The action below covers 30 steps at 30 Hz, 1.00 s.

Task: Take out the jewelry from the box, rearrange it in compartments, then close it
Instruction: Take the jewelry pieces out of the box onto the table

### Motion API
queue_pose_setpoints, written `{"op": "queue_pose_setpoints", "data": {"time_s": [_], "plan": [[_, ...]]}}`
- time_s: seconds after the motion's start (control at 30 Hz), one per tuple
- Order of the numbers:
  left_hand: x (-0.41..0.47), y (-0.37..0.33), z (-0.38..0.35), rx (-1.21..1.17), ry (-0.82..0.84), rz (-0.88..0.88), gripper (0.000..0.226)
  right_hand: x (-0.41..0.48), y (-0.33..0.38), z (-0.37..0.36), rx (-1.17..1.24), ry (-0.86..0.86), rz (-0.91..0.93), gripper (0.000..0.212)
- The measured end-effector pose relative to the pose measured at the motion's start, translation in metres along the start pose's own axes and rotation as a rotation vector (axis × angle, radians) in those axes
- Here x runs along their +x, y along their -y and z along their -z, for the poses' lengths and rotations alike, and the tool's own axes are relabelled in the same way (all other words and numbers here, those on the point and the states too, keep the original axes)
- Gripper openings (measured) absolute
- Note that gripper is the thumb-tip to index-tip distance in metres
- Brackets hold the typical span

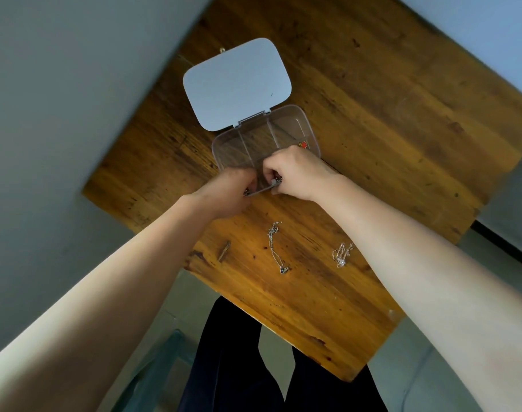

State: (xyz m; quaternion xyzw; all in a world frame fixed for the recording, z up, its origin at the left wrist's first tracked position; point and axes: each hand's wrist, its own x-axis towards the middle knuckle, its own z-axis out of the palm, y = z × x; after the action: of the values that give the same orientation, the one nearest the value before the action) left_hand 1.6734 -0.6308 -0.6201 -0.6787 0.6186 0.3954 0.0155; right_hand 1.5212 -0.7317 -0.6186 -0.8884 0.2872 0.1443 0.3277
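— Clear plastic, lid thrown back: the box (262,144) sits open at centre frame on a wood table (387,120), its pale lid (237,84) lying flat toward the upper left. What are the hands doing?

— Both work at the box's near edge. The left hand (228,193) is curled shut at the near left corner; something small and dark shows at its fingertips, but I cannot tell what. The right hand (295,173) pinches a small silvery piece (276,181) over the near compartment.

— How much is out?

— Two chains lie on the table below the hands: a necklace (276,248) at lower centre, strung out long, and a second necklace (341,254) bunched just to its right, partly behind the right forearm. Both lie well apart from the box.

— And inside?

— A red item (303,144) rests in the right compartment, just above the right hand. The other visible compartments look bare.

— So where does the job stand?

— Midway, by my reading. Whether the silvery piece is coming out or going in, I cannot say. The two chains have yet to go into compartments, and the lid has yet to come down.
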Motion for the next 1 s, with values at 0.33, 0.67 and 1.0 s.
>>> {"op": "queue_pose_setpoints", "data": {"time_s": [0.33,0.67,1.0], "plan": [[-0.004,0.003,0.010,-0.068,0.005,-0.027,0.028,-0.004,-0.004,0.003,0.159,0.023,-0.013,0.040],[-0.020,-0.001,0.017,-0.262,-0.152,0.066,0.016,-0.037,-0.019,0.024,0.746,-0.313,-0.318,0.021],[-0.049,-0.045,-0.011,-0.380,-0.514,0.058,0.007,-0.101,-0.024,0.007,1.619,-0.483,-0.497,0.022]]}}
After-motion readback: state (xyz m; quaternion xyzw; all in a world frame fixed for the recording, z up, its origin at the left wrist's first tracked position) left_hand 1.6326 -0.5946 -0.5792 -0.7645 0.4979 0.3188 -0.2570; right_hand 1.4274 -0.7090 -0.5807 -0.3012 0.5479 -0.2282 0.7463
